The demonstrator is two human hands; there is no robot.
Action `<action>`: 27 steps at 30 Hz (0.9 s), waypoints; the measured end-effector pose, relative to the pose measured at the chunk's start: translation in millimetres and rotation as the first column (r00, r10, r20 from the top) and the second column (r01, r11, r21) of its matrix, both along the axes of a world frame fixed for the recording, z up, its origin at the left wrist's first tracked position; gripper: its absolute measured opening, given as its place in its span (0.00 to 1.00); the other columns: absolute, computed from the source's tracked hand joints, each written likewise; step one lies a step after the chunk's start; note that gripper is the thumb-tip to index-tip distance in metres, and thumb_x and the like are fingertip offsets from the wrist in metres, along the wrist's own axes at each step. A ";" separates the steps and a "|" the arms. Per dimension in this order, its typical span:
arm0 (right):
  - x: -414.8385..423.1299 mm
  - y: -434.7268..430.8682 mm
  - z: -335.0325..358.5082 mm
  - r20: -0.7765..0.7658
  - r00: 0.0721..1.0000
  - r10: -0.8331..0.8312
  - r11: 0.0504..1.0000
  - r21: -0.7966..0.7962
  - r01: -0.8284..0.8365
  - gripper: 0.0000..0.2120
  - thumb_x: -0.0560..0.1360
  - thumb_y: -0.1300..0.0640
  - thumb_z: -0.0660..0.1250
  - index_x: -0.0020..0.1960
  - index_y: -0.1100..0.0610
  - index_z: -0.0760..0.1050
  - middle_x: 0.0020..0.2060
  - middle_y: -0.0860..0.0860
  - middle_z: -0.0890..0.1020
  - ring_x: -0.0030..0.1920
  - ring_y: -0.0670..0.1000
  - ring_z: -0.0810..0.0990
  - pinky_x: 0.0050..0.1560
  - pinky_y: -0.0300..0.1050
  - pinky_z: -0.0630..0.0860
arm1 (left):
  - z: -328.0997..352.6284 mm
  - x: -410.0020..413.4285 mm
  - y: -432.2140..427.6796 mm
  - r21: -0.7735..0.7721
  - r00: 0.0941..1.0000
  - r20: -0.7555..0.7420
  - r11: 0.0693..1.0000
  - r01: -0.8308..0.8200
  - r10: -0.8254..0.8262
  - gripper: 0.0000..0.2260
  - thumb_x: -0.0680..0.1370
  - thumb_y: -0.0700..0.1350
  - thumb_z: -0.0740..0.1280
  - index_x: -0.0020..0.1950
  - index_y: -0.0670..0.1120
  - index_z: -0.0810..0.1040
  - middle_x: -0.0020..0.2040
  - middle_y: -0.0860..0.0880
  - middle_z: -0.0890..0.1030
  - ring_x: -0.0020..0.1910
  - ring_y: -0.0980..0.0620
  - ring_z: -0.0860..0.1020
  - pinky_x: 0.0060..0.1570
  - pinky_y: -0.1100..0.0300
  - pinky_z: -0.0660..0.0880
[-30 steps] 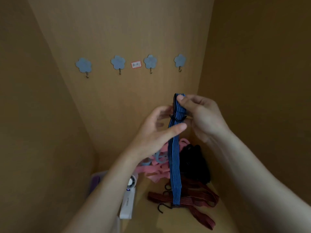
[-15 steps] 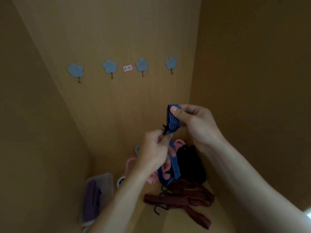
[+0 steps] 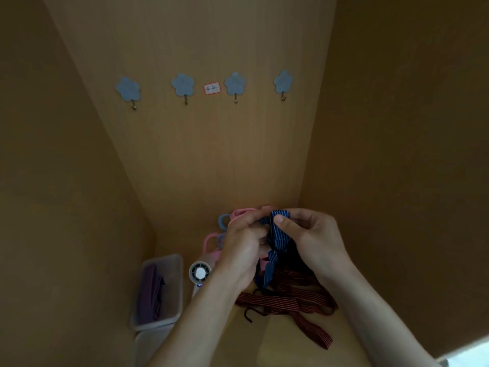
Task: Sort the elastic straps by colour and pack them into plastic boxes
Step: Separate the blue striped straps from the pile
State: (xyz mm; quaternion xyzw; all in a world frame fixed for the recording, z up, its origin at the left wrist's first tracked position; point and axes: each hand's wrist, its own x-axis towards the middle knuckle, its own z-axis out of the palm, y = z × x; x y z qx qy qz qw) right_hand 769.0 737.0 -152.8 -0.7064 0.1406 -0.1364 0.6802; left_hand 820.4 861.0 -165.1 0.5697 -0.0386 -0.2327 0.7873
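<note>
Biggest change: the blue striped strap [image 3: 277, 234] hung long from both hands a second ago, now it's bunched into a short wad held low in the wooden cubby, above the loose pile, only a short tail dangling. Left hand [image 3: 243, 247] is closed around the gathered folds, right hand [image 3: 315, 239] pinches the top loop with thumb across it. Reads to me as folding nearly done, boxing comes next. View has also dropped, so the clear plastic box [image 3: 174, 287] at lower left now shows fully, purple strap [image 3: 149, 292] already in it; a second box [image 3: 150, 343] sits just in front, contents not visible. Red striped straps [image 3: 288, 300] unsorted on the floor, pink and pale-blue ones [image 3: 211, 242] behind the hands. Writing: one small red-bordered label [image 3: 212, 88] between the flower hooks [image 3: 182, 84], too small to read; no brands legible
</note>
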 end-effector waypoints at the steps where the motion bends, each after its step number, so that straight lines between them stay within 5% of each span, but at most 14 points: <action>1: 0.0 -1.6 -3.8 -0.005 1.000 -0.010 1.000 -0.023 0.010 0.05 0.77 0.58 0.72 0.46 0.50 0.85 0.45 0.49 0.85 0.49 0.43 0.84 0.48 0.39 0.81 | -1.2 -0.2 0.8 -0.015 1.000 0.001 1.000 0.020 -0.020 0.16 0.82 0.34 0.56 0.63 0.42 0.80 0.58 0.37 0.83 0.56 0.37 0.82 0.53 0.39 0.79; 4: 0.7 -3.7 -11.6 -0.022 0.995 -0.102 0.995 -0.023 0.102 0.06 0.74 0.58 0.75 0.49 0.50 0.82 0.42 0.49 0.85 0.48 0.45 0.85 0.48 0.39 0.81 | -3.6 -6.9 0.5 0.016 0.992 0.071 0.994 0.106 -0.106 0.17 0.80 0.40 0.59 0.67 0.46 0.78 0.60 0.41 0.83 0.59 0.39 0.81 0.55 0.42 0.78; 7: -0.8 -4.4 -14.9 -0.006 0.979 -0.203 0.979 -0.004 0.203 0.11 0.71 0.58 0.78 0.50 0.54 0.79 0.42 0.54 0.85 0.41 0.49 0.85 0.39 0.38 0.81 | -2.7 -15.6 -1.4 0.093 0.953 0.222 0.978 0.189 -0.205 0.17 0.80 0.34 0.62 0.65 0.48 0.78 0.58 0.47 0.85 0.60 0.47 0.82 0.58 0.50 0.79; 12: -2.1 -8.2 -22.1 0.001 0.978 -0.208 0.978 -0.015 0.208 0.12 0.71 0.56 0.79 0.48 0.55 0.78 0.48 0.54 0.84 0.48 0.52 0.84 0.47 0.40 0.81 | -5.0 -14.4 -1.4 0.219 0.906 0.343 0.959 0.179 -0.247 0.14 0.81 0.35 0.66 0.64 0.48 0.79 0.58 0.50 0.85 0.55 0.57 0.83 0.50 0.63 0.79; 15: -3.1 -12.5 -23.6 0.027 0.987 -0.161 0.984 -0.075 0.162 0.12 0.70 0.51 0.78 0.45 0.55 0.78 0.50 0.52 0.84 0.52 0.49 0.83 0.54 0.47 0.79 | -5.4 -10.3 1.1 0.172 0.928 0.278 0.963 0.208 -0.250 0.12 0.81 0.38 0.67 0.63 0.47 0.80 0.58 0.46 0.85 0.60 0.49 0.82 0.55 0.50 0.80; 17: -5.0 -14.2 -22.5 0.071 0.994 -0.086 0.996 -0.031 0.089 0.13 0.73 0.50 0.76 0.44 0.58 0.77 0.45 0.53 0.83 0.44 0.49 0.83 0.45 0.45 0.79 | -5.2 -5.8 2.4 0.101 0.940 0.221 0.964 0.244 -0.261 0.12 0.81 0.38 0.65 0.64 0.40 0.80 0.57 0.39 0.83 0.59 0.40 0.81 0.59 0.38 0.77; 19: -7.1 -14.3 -25.8 0.112 0.994 0.018 0.995 0.098 -0.029 0.16 0.76 0.49 0.72 0.43 0.62 0.76 0.39 0.54 0.81 0.38 0.51 0.80 0.40 0.43 0.79 | -3.0 -0.2 5.0 -0.002 0.952 0.136 0.961 0.277 -0.274 0.13 0.82 0.35 0.59 0.62 0.36 0.79 0.51 0.34 0.82 0.49 0.39 0.82 0.49 0.46 0.81; 22: -7.9 -21.0 -43.6 0.148 0.984 0.096 0.981 0.153 -0.118 0.20 0.80 0.45 0.64 0.48 0.62 0.79 0.43 0.54 0.83 0.47 0.53 0.82 0.56 0.49 0.76 | 4.5 6.9 14.3 -0.077 0.927 0.047 0.924 0.376 -0.373 0.14 0.78 0.34 0.58 0.60 0.37 0.77 0.43 0.36 0.79 0.37 0.44 0.79 0.36 0.53 0.78; 27: 5.4 -35.5 -62.3 0.111 0.936 0.335 0.932 0.109 -0.346 0.19 0.76 0.45 0.63 0.56 0.60 0.75 0.54 0.55 0.81 0.59 0.57 0.79 0.64 0.55 0.70 | 13.7 26.8 42.4 0.109 0.782 0.008 0.778 0.619 -0.623 0.21 0.72 0.35 0.59 0.66 0.43 0.70 0.41 0.33 0.79 0.32 0.44 0.76 0.30 0.57 0.71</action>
